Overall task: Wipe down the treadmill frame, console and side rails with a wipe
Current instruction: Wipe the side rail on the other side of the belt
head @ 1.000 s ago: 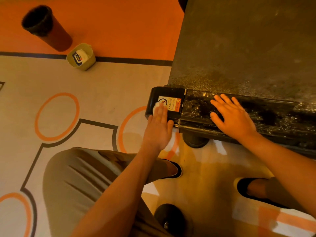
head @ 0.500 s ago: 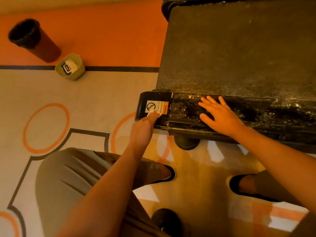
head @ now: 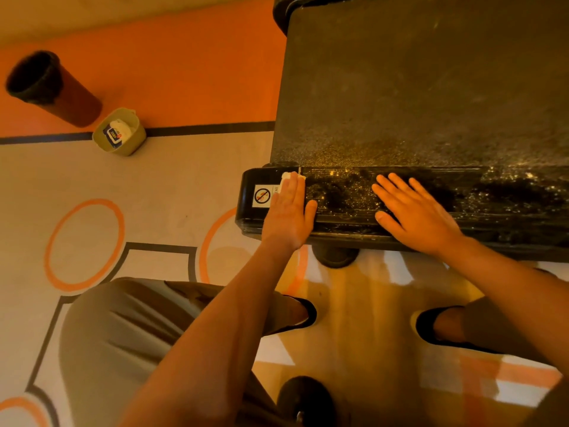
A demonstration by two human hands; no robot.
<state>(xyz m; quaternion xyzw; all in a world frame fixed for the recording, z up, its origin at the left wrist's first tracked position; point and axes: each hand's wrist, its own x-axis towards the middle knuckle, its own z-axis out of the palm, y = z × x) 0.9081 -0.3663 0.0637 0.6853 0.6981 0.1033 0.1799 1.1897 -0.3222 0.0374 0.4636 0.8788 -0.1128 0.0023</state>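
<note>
The floor (head: 160,186) is pale grey with orange rings and dark lines, and has a broad orange band at the far side. On it stands a black treadmill with a speckled rubber belt (head: 415,87). Its glossy rear frame bar (head: 354,223) ends in a black plastic corner cap (head: 249,192) bearing a warning sticker (head: 262,195).

Well apart to the left stand a dark cylindrical bin with a black liner (head: 52,87) and, just beside it, a small olive plastic tub (head: 137,140) holding a pack of wipes (head: 115,132).

The left hand (head: 288,215) lies flat, its grip not closed, with straight fingers pressing a small white wipe (head: 288,175) on the cap's seam. The right hand (head: 415,217) rests on the frame bar with its fingers spread, holding nothing.
</note>
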